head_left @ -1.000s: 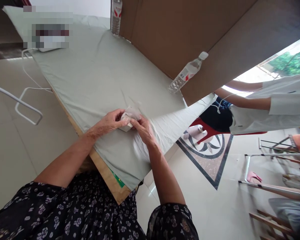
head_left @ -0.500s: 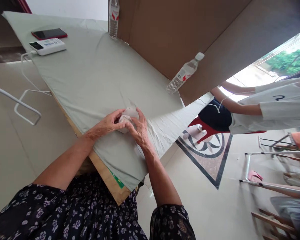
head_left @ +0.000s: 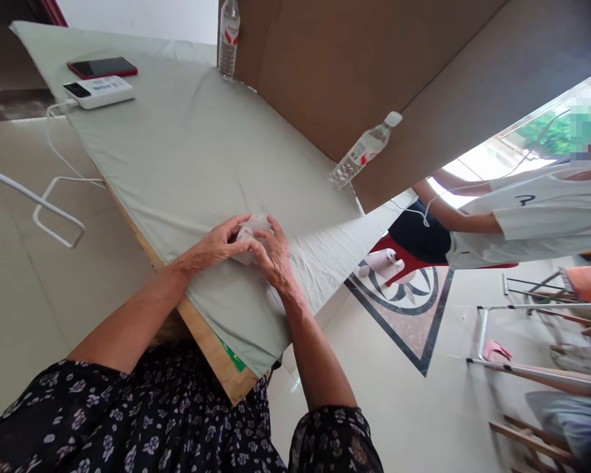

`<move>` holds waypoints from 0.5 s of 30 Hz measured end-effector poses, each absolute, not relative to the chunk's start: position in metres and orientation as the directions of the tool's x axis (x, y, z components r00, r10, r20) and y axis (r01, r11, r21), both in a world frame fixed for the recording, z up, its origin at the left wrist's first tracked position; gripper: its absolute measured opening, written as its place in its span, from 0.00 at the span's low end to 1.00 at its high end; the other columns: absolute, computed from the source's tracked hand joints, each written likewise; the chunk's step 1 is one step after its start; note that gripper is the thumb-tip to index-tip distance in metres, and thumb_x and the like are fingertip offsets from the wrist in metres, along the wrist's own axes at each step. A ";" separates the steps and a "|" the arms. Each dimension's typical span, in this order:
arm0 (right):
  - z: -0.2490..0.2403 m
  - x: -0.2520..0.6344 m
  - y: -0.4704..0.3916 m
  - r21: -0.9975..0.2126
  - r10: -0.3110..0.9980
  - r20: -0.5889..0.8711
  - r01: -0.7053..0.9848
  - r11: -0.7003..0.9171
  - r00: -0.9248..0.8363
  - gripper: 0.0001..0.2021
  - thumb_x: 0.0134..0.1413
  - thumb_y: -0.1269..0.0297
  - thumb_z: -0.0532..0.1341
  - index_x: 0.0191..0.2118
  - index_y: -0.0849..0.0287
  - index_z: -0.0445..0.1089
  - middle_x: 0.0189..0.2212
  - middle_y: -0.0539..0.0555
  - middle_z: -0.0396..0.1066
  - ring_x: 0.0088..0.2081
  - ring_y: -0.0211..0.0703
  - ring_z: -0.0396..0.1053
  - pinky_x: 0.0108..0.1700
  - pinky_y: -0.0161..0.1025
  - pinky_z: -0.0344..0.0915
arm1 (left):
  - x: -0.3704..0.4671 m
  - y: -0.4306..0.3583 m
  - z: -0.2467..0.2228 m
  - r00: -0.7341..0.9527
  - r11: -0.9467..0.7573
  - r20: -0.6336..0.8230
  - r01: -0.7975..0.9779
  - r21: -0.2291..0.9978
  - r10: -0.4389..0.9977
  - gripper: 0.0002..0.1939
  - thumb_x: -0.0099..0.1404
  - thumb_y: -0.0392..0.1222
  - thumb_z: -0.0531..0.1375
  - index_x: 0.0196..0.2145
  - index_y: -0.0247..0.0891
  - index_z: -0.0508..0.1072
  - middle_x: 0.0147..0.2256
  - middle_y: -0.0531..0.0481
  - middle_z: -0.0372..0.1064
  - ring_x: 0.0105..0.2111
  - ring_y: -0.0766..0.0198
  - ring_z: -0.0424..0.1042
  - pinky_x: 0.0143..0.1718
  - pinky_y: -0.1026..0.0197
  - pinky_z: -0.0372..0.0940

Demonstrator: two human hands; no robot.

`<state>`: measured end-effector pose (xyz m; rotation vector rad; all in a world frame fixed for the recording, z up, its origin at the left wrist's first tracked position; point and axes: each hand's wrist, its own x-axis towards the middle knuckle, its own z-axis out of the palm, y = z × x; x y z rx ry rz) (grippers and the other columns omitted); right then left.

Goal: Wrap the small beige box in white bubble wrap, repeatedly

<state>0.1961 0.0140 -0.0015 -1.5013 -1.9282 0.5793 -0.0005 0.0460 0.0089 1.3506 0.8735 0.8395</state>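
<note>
Near the table's front corner, my left hand (head_left: pixel 220 240) and my right hand (head_left: pixel 274 255) meet with curled fingers around a crumpled white wad (head_left: pixel 245 234), perhaps paper or thin plastic. A flat, translucent whitish piece (head_left: pixel 259 222) shows behind the wad, between my fingers. Both thumbs press close together in front of it. My fingers hide much of what they hold, so its exact kind cannot be made out. Pale green cloth (head_left: pixel 172 151) covers the table under my hands.
A water bottle (head_left: pixel 367 154) leans by a large brown cardboard panel (head_left: pixel 320 79); another bottle (head_left: pixel 229 43) stands farther left. A phone (head_left: pixel 103 67) and a white power bank (head_left: pixel 101 92) with a cable lie at the far left. A person in a white shirt (head_left: pixel 536 210) sits at the right.
The view has shifted slightly. The white wad looks a little more bunched up between my fingers; both hands stay in nearly the same place.
</note>
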 end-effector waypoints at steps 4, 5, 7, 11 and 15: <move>-0.002 0.193 0.017 -0.684 0.963 0.225 0.680 0.265 -0.149 0.17 0.69 0.47 0.58 0.57 0.44 0.72 0.74 0.53 0.52 0.75 0.64 0.51 0.72 0.70 0.52 | 0.000 0.045 0.009 0.427 0.026 -0.040 0.038 0.999 0.904 0.43 0.61 0.54 0.68 0.69 0.38 0.64 0.45 0.47 0.75 0.43 0.59 0.74 0.45 0.58 0.69; -0.001 0.192 0.018 -0.692 0.964 0.221 0.674 0.259 -0.144 0.17 0.69 0.46 0.58 0.56 0.44 0.73 0.74 0.53 0.53 0.75 0.64 0.51 0.72 0.70 0.52 | 0.000 0.045 0.010 0.419 0.021 -0.035 0.039 0.999 0.907 0.43 0.61 0.54 0.68 0.69 0.38 0.64 0.44 0.47 0.75 0.43 0.60 0.74 0.45 0.58 0.69; 0.000 0.191 0.020 -0.716 0.968 0.212 0.653 0.249 -0.136 0.15 0.68 0.45 0.58 0.51 0.44 0.76 0.73 0.52 0.55 0.75 0.62 0.52 0.73 0.68 0.52 | 0.000 0.044 0.011 0.411 0.030 -0.039 0.029 0.999 0.911 0.43 0.61 0.55 0.68 0.69 0.37 0.64 0.44 0.47 0.75 0.42 0.60 0.74 0.44 0.58 0.69; 0.002 0.195 0.019 -0.842 0.973 0.227 0.492 0.221 -0.048 0.23 0.64 0.39 0.59 0.56 0.46 0.72 0.74 0.54 0.55 0.74 0.59 0.53 0.73 0.64 0.54 | 0.002 0.044 0.013 0.427 0.080 -0.057 -0.036 0.996 0.902 0.45 0.59 0.54 0.69 0.69 0.33 0.62 0.50 0.42 0.76 0.47 0.57 0.75 0.48 0.57 0.70; -0.001 0.202 0.017 -0.991 0.996 0.088 0.100 0.090 -0.026 0.53 0.48 0.33 0.70 0.73 0.52 0.52 0.71 0.65 0.59 0.68 0.61 0.64 0.67 0.59 0.64 | 0.004 0.045 0.014 0.453 0.105 -0.046 -0.106 0.989 0.890 0.46 0.58 0.53 0.70 0.69 0.32 0.61 0.54 0.38 0.76 0.52 0.52 0.75 0.51 0.55 0.70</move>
